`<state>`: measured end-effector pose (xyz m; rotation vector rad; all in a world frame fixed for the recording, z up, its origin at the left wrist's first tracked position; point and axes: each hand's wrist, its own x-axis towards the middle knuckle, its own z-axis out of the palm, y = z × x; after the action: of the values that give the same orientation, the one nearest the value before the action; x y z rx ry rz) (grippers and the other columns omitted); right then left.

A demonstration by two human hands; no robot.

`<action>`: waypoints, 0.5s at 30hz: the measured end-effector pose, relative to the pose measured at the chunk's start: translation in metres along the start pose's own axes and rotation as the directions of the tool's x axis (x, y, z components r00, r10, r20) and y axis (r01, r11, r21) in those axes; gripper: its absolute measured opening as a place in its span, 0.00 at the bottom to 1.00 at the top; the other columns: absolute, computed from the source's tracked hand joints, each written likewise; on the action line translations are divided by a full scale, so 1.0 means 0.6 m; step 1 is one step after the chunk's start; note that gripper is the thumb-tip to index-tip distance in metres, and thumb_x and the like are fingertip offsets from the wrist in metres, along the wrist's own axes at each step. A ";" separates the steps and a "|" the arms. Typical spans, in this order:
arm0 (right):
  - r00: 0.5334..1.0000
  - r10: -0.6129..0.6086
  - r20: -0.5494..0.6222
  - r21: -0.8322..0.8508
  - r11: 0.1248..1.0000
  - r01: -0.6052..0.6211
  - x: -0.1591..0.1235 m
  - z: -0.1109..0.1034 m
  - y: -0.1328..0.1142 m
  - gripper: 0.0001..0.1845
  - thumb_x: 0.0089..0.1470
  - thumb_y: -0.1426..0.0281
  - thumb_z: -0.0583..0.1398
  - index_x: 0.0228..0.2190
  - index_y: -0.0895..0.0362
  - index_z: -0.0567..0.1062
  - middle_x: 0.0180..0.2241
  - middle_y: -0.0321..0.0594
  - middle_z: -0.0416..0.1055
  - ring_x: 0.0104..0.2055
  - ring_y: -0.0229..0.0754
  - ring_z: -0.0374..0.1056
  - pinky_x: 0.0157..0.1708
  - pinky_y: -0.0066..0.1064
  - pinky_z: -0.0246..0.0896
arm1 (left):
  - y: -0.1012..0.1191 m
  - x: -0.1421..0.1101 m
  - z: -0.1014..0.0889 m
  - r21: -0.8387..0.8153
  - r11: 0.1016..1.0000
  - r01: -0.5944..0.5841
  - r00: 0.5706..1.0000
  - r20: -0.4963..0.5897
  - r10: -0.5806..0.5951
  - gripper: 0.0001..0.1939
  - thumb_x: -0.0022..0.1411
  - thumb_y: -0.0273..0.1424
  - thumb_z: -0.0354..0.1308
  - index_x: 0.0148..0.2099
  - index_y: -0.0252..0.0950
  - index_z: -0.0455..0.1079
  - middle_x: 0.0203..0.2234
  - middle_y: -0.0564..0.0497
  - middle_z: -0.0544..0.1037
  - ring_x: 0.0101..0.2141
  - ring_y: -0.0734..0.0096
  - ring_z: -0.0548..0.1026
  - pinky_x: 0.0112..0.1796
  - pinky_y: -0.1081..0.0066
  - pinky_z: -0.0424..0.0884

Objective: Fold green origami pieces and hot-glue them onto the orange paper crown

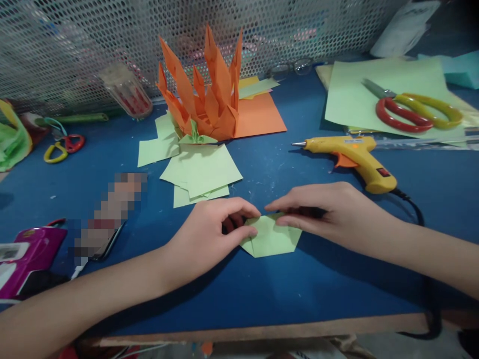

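Observation:
Near the front of the blue table lies a small folded piece of light green paper [275,242], its corners turned in. My left hand [215,232] grips its left side, thumb on top and fingers bent at the upper edge. From the right, my right hand [329,207] pinches the upper right edge between thumb and forefinger. Beyond my hands, several flat light green sheets [209,172] overlap. An orange folded-paper piece with tall points [215,109] stands behind them, with a small green folded piece [196,134] at its foot.
A yellow glue gun [348,144] lies at right, its cord running down past my right arm. Scissors [407,109] rest on green paper [340,94]. At left are a blurred-out phone [112,214], a purple pack [37,254], small scissors [65,147] and a clear jar [129,92].

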<state>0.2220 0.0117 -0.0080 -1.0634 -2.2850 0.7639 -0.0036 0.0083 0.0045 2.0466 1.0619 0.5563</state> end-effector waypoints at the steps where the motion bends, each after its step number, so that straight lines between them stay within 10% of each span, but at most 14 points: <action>1: 1.000 0.007 0.006 0.006 1.000 -0.007 0.000 0.000 0.001 0.11 0.55 0.66 0.61 0.39 0.55 0.79 0.28 0.36 0.76 0.25 0.34 0.68 0.25 0.25 0.62 | -0.001 0.001 -0.001 0.018 1.000 -0.004 1.000 -0.011 0.004 0.06 0.57 0.23 0.62 0.39 0.36 0.75 0.27 0.55 0.78 0.23 0.80 0.72 0.24 0.80 0.70; 15: 0.997 0.073 -0.020 -0.005 0.997 -0.073 -0.001 0.009 -0.009 0.08 0.54 0.73 0.59 0.32 0.55 0.79 0.28 0.37 0.75 0.27 0.34 0.68 0.24 0.23 0.62 | -0.005 0.012 -0.010 -0.034 0.993 0.116 0.993 0.034 -0.115 0.07 0.55 0.22 0.61 0.38 0.34 0.77 0.32 0.50 0.79 0.27 0.76 0.76 0.28 0.78 0.73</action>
<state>0.2160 0.0068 -0.0087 -1.1569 -2.2434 0.7726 -0.0051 0.0177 0.0059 1.9429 1.1355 0.4780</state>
